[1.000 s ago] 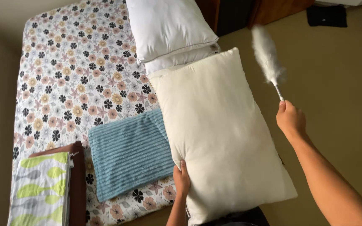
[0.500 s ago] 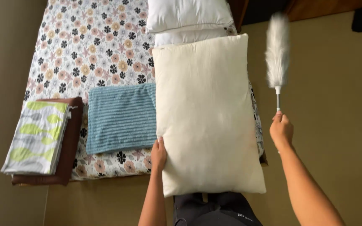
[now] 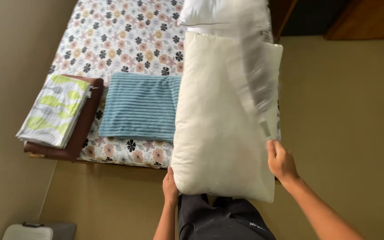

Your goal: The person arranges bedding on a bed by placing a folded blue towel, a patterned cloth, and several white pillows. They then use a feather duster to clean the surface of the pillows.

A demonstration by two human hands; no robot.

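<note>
The left hand (image 3: 170, 186) gripped the cream pillow (image 3: 225, 120) at its lower corner, holding it upright over the floral bed's (image 3: 121, 35) edge; the right hand (image 3: 282, 160), fingers closed round a feather duster (image 3: 254, 84), held its blurred head across the pillow

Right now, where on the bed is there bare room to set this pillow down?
The floral sheet is bare above the blue striped blanket, left of the white pillows. The near edge is crowded: folded green-patterned cloth on a brown fold, the blanket, and the cream pillow that the left hand holds. The right hand swings a blurred duster.
</note>
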